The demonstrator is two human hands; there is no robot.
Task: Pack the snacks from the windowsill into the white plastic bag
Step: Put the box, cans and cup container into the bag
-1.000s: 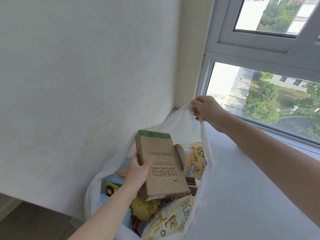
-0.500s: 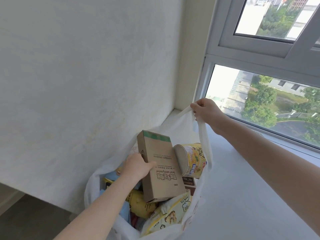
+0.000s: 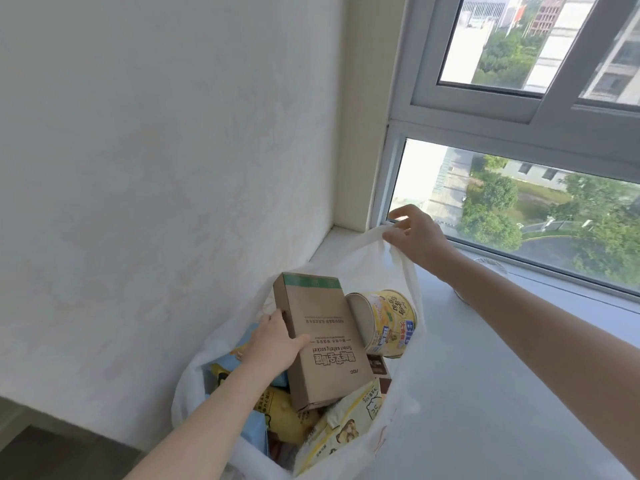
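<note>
Loosening since before, right hand point(image 3: 415, 237) barely pinches bag handle point(image 3: 377, 233); left hand point(image 3: 277, 344) grips "Smart safety socket" box point(image 3: 322, 341).

Left hand point(image 3: 277, 344) grips a box point(image 3: 320, 341) inside the bag point(image 3: 408, 382); right hand point(image 3: 417, 233) pinches its handle point(image 3: 372, 233).

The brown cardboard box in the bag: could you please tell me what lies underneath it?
Under the brown cardboard box show a yellow snack packet, a pale popcorn-style packet and a dark box. The yellow can lies beside it. Anything directly beneath is covered.
</note>
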